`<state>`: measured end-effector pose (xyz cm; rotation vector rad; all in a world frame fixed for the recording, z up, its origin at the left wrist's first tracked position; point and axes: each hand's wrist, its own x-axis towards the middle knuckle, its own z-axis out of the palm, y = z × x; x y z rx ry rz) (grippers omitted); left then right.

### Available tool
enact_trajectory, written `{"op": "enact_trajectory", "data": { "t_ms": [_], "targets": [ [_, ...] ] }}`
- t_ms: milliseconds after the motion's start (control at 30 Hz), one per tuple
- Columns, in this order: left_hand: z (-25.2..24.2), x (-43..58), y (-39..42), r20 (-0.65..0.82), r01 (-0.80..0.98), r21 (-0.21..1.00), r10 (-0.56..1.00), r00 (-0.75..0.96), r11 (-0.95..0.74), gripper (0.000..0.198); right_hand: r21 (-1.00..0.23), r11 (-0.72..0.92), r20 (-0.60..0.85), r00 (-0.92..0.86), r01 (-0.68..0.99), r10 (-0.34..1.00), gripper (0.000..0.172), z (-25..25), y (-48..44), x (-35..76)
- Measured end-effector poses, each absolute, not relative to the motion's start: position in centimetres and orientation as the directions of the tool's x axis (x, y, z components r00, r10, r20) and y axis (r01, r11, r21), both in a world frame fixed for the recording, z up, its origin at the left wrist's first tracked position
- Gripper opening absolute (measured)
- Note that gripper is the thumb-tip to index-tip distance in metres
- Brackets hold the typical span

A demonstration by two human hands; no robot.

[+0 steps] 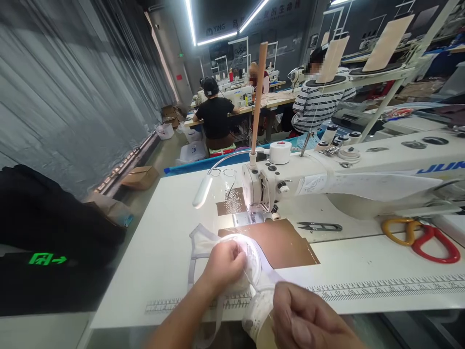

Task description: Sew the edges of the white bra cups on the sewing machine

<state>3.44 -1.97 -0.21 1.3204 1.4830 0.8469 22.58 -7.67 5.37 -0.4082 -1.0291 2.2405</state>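
A white bra with pale grey-lavender edging (199, 241) lies at the front of the sewing table, partly hanging over its edge. My left hand (224, 264) is closed in a pinch at one cup, fingers pressed together. At the lower right, my right hand (307, 312) is curled closed beside the other cup; its fingertips are partly hidden. A fine thread-like line seems to run between the hands. Just beyond the bra stands the sewing machine (259, 186), its needle area lit by a small lamp (202, 192). A brown plate (279, 242) lies under the cup's far edge.
Thread snips (320, 226) and scissors with yellow and red handles (436, 245) lie to the right. A ruler strip (348, 289) runs along the front edge. Eyeglasses (223, 172) rest behind the lamp. Thread cones (334, 58) stand above; other people sit at machines beyond.
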Motion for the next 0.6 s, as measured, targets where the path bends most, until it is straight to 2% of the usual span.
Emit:
{"op": "enact_trajectory", "data": {
  "t_ms": [100, 200, 267, 333, 400, 600],
  "targets": [
    [-0.4, 3.1, -2.2, -0.190, 0.287, 0.943, 0.980, 0.054, 0.167, 0.024, -0.917, -0.263, -0.012, -0.637, -0.301, 0.771, 0.032, 3.9, -4.7, 22.0],
    [-0.4, 2.8, -2.3, -0.210, 0.224, 0.956, 0.974, 0.082, 0.188, 0.024, -0.999, 0.031, 0.013, -0.529, 0.026, 0.849, 0.024, 3.0, -1.3, 21.1],
    [-0.2, 2.6, -2.2, -0.221, 0.171, 0.964, 0.970, 0.097, 0.203, 0.025, -0.931, 0.234, 0.071, -0.491, 0.279, 0.868, 0.021, 2.7, 0.6, 20.2],
    [0.1, 2.5, -2.1, -0.232, 0.107, 0.970, 0.966, 0.111, 0.220, 0.027, -0.809, 0.395, 0.147, -0.501, 0.435, 0.853, 0.019, 2.6, 2.1, 19.0],
    [0.4, 2.3, -2.0, -0.245, 0.031, 0.970, 0.962, 0.122, 0.243, 0.028, -0.728, 0.480, 0.190, -0.529, 0.489, 0.827, 0.017, 2.3, 3.2, 17.9],
    [0.5, 1.4, -1.5, -0.281, -0.221, 0.927, 0.951, 0.132, 0.304, 0.030, -0.626, 0.564, 0.186, -0.599, 0.539, 0.779, 0.021, -0.2, 4.9, 16.5]
  ]
}}
